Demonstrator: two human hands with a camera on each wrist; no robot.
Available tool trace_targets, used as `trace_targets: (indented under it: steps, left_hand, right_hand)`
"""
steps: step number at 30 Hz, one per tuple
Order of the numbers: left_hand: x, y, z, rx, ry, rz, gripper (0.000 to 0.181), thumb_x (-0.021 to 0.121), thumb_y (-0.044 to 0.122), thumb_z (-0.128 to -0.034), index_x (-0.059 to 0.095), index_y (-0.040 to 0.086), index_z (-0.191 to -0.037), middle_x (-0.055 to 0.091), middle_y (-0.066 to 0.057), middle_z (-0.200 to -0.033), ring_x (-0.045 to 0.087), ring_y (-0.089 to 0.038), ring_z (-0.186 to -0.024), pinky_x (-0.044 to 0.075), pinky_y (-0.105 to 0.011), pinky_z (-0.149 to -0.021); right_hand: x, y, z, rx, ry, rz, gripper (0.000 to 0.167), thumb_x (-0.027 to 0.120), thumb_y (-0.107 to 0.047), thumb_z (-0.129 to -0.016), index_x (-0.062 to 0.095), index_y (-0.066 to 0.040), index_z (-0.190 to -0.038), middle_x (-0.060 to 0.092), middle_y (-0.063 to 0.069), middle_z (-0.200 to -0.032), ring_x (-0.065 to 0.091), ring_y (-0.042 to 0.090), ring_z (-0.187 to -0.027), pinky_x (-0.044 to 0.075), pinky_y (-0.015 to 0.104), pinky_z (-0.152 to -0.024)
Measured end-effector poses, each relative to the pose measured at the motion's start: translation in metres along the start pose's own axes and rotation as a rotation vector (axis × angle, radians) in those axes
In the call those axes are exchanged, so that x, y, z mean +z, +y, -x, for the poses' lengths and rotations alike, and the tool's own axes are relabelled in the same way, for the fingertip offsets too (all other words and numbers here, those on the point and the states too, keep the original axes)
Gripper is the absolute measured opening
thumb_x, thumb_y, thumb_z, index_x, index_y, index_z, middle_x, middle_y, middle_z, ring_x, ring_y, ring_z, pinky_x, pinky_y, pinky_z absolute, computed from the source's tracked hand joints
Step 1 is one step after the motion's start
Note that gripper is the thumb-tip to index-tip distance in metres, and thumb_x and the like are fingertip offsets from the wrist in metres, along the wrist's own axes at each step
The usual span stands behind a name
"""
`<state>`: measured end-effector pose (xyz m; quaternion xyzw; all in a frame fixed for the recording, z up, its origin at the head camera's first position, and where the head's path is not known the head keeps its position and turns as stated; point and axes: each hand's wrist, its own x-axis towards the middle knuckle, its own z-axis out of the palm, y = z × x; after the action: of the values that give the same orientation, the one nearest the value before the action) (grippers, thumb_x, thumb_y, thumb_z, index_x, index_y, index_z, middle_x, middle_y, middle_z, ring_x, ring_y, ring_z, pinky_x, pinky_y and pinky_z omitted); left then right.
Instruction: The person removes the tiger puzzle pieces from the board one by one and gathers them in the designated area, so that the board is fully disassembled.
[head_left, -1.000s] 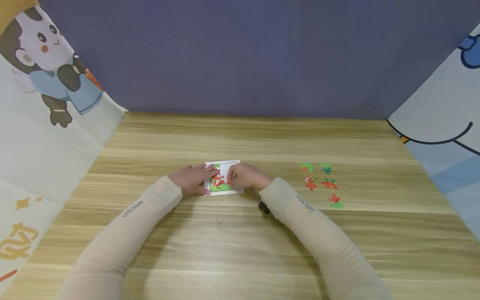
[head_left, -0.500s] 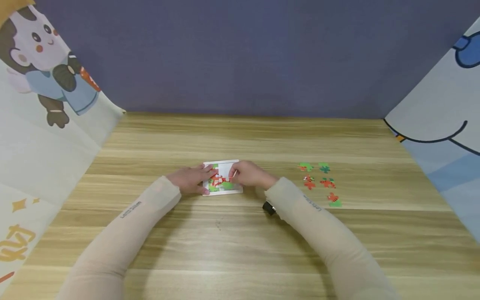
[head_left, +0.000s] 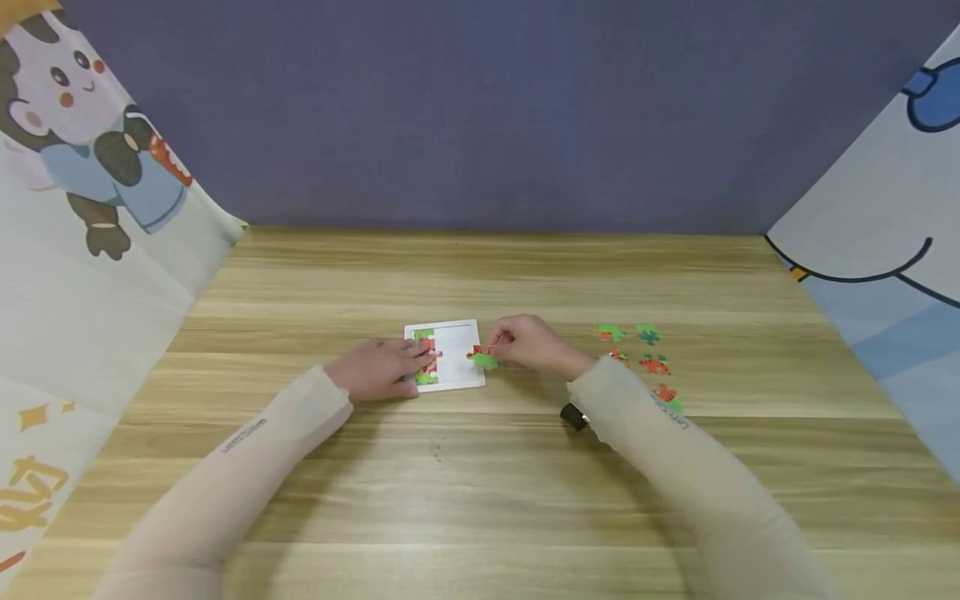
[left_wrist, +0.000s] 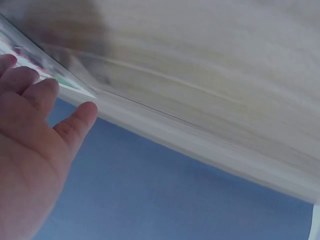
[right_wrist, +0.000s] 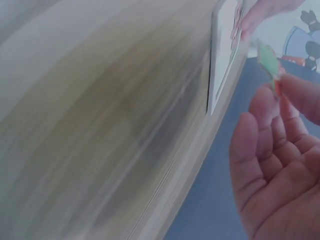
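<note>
A white puzzle frame [head_left: 459,386] lies on the table, with joined green and orange pieces [head_left: 426,377] along its left side and bare white backing [head_left: 453,354] beside them. The left hand [head_left: 378,367] rests with spread fingers over the frame's left edge and those pieces. Between thumb and forefinger, the right hand [head_left: 534,342] pinches a green and red puzzle piece [head_left: 484,360] at the frame's right edge. In the right wrist view that green piece [right_wrist: 268,61] is held up by its end, apart from the frame [right_wrist: 216,75].
Several loose puzzle pieces lie to the right on the wooden table [head_left: 480,500], among them a green one [head_left: 612,332] and an orange one [head_left: 655,365]. The right sleeve [head_left: 675,442] partly covers the nearest piece. A dark blue wall [head_left: 480,117] stands behind.
The right hand has moved right from inside the frame, bringing the pinched piece with it, and the white backing is now bare where pieces lay. The left hand has shifted slightly left.
</note>
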<state>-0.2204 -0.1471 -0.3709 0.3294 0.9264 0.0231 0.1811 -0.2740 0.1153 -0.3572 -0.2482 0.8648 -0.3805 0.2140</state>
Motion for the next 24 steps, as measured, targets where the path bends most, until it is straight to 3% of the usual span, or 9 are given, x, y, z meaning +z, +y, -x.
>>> trace_targets:
  steps: [10, 24]
  left_hand:
    - [0.005, 0.013, 0.018, 0.102, 0.035, -0.074, 0.058, 0.055, 0.039, -0.0962, 0.047, 0.005, -0.142, 0.041, -0.017, -0.146, 0.041, -0.031, -0.133, 0.037, -0.058, -0.1]
    - [0.009, 0.021, 0.032, 0.09, 0.054, -0.09, 0.061, 0.057, 0.041, -0.0942, 0.048, 0.003, -0.14, 0.041, -0.023, -0.145, 0.042, -0.036, -0.131, 0.038, -0.058, -0.099]
  right_hand:
    - [-0.027, 0.021, 0.028, 0.036, 0.034, -0.014, 0.007, 0.064, -0.006, -0.089, 0.065, 0.0, -0.092, 0.062, 0.004, -0.074, 0.055, 0.013, -0.059, 0.048, 0.028, -0.057]
    - [-0.053, 0.055, 0.061, 0.082, 0.033, -0.027, 0.011, 0.059, -0.006, -0.092, 0.064, 0.003, -0.096, 0.061, 0.004, -0.075, 0.056, 0.017, -0.067, 0.049, 0.029, -0.061]
